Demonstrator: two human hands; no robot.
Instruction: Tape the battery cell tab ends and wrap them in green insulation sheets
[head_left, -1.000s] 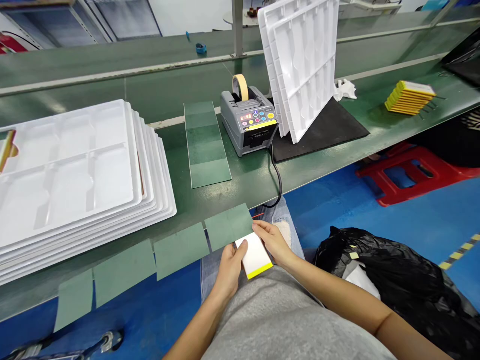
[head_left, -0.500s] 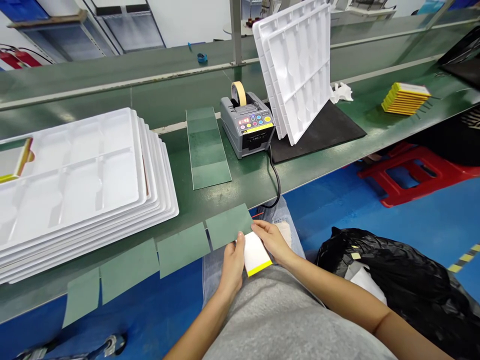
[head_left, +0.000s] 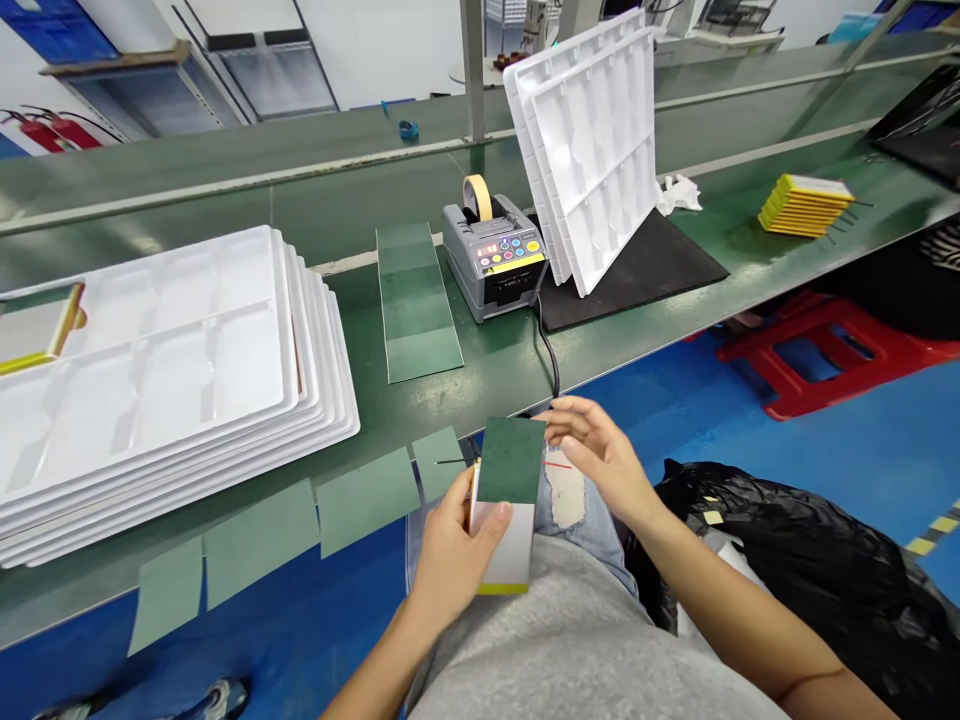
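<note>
My left hand (head_left: 457,548) grips a thin flat box (head_left: 504,545), thumb on its face and fingers behind. The upper part of the face is dark green, the lower part white, with a yellow strip at the bottom edge. A thin black wire sticks out to the left and a red one to the right. My right hand (head_left: 600,450) is open at the box's upper right edge, fingers stretched and thumb apart; whether the fingertips touch it I cannot tell. Left of the box, light green sheets (head_left: 367,500) hang in a row along the bench's front edge.
A stack of white plastic trays (head_left: 225,370) fills the bench's left. A green strip (head_left: 420,330) lies beside a tape dispenser (head_left: 495,260). More white trays (head_left: 600,160) lean upright on a black mat (head_left: 675,270). Flat yellow-edged boxes (head_left: 806,205) and a black bag (head_left: 757,540) are at right.
The box has turned more upright and now shows a dark green upper part. My right hand has let go and moved up to the right. Less of the nearest green sheet shows.
</note>
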